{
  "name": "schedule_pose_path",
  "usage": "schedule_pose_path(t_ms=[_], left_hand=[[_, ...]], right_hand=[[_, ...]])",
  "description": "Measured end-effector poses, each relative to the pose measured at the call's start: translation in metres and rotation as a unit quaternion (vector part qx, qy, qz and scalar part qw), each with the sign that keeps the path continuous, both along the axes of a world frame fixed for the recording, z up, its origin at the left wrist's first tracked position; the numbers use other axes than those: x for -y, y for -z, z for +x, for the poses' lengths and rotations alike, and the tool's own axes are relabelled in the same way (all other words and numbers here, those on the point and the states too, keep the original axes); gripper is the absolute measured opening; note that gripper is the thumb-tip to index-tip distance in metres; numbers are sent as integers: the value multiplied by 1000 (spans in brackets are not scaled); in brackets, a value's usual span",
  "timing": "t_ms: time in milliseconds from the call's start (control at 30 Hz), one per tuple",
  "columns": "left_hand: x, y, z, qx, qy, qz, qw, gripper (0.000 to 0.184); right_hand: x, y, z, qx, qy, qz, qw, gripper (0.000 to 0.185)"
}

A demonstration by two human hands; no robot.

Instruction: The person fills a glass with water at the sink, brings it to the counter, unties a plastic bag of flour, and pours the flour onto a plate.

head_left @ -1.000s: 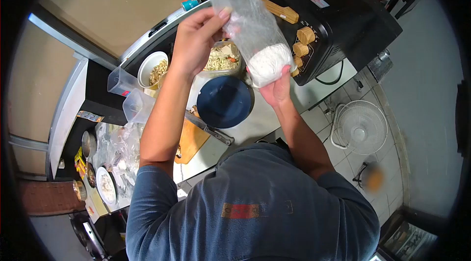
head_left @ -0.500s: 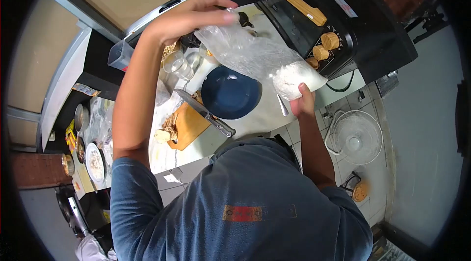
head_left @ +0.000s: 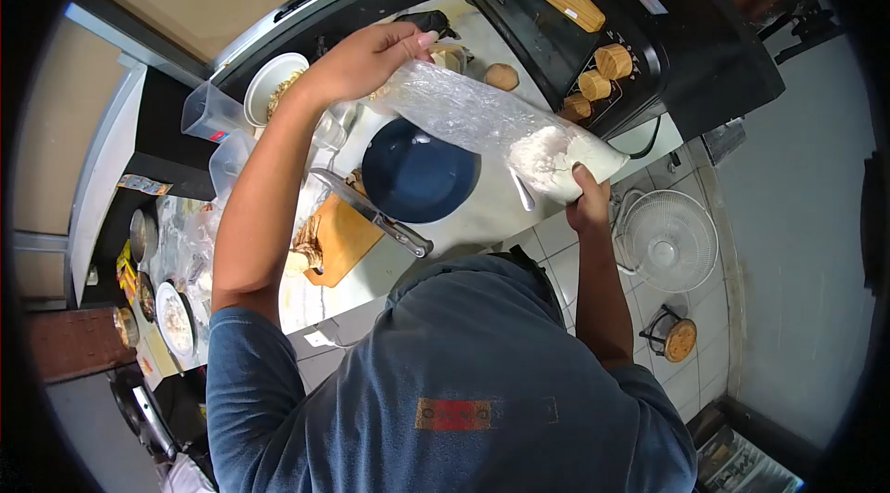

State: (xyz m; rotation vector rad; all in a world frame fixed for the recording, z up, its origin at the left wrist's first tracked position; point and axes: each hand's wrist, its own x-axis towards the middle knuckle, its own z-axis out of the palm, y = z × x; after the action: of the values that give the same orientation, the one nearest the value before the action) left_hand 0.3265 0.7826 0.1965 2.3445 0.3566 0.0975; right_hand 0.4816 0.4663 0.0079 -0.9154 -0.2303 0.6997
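Observation:
A clear plastic bag (head_left: 464, 103) of white flour-like powder (head_left: 547, 154) stretches between my two hands, tilted, with the powder gathered at its lower right end. My left hand (head_left: 375, 62) is closed on the bag's upper end, thumb against fingers. Under the powder end, my right hand (head_left: 591, 203) grips the bag with the thumb on top. Below the bag, a dark blue bowl (head_left: 422, 178) stands on the counter and looks empty inside. A spoon handle (head_left: 523, 191) shows beside it, partly hidden by the bag.
A knife (head_left: 371, 210) lies across a wooden cutting board (head_left: 348, 247) left of the bowl. A black oven (head_left: 640, 29) with wooden knobs stands at the right. A white bowl (head_left: 264, 89) and plastic containers (head_left: 215, 111) sit at the back left; a fan (head_left: 666, 241) stands on the floor.
The bag has been drawn straighter and flatter between my hands. My left hand's fingers have curled in closer around its end. My right hand has shifted slightly right and down.

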Motion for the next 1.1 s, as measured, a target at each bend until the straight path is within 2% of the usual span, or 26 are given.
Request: schedule_pose_path(t_ms=[33, 67, 100, 167, 200, 233, 333, 400, 433, 467, 533, 633, 700, 767, 900, 967, 1100], left_hand=[[2, 7, -1, 25, -3, -84, 996, 36], [5, 13, -3, 34, 29, -146, 988, 28], [7, 13, -5, 34, 28, -148, 988, 28], [10, 12, -8, 27, 113, -25, 993, 22], [5, 10, -5, -43, 111, 3, 993, 17], [4, 13, -5, -44, 110, 1, 993, 17], [9, 15, -7, 57, 92, 35, 994, 15], [12, 20, -10, 68, 109, 42, 991, 16], [12, 23, -11, 82, 128, 52, 987, 16], [8, 30, -13, 47, 119, 71, 989, 17], [13, 34, -19, 39, 106, 38, 993, 17], [14, 44, -24, 7, 101, 16, 995, 18], [16, 55, -28, -13, 101, 20, 995, 19], [18, 64, -30, -8, 67, 75, 995, 20], [26, 72, -37, 33, 31, 54, 997, 18], [26, 81, -43, 30, 17, 88, 996, 17], [24, 88, -54, 62, -3, 15, 998, 16]], right_hand=[[2, 1, 1, -1, -1, -3, 1000, 57], [5, 2, 3, 11, -6, 5, 1000, 57], [7, 2, 5, 23, -12, 13, 1000, 57], [10, 1, 5, 28, -16, 10, 999, 58], [12, 0, 5, 34, -19, 9, 999, 59], [13, -1, 6, 33, -21, 7, 999, 59], [15, -5, 12, 45, -39, -33, 998, 62], [19, -3, 16, 119, -68, -28, 990, 65], [18, -12, 13, 115, -69, -31, 991, 65], [18, -24, 10, 152, -59, -36, 986, 67], [20, -24, 17, 213, -58, -54, 974, 68], [24, -31, 17, 156, -39, -117, 980, 63], [24, -39, 17, 169, -46, -124, 977, 57], [23, -48, 14, 209, -25, -151, 966, 53], [25, -53, 21, 209, -53, -190, 958, 55], [24, -59, 19, 264, -38, -200, 943, 57], [18, -75, 14, 283, -47, -199, 937, 60]])
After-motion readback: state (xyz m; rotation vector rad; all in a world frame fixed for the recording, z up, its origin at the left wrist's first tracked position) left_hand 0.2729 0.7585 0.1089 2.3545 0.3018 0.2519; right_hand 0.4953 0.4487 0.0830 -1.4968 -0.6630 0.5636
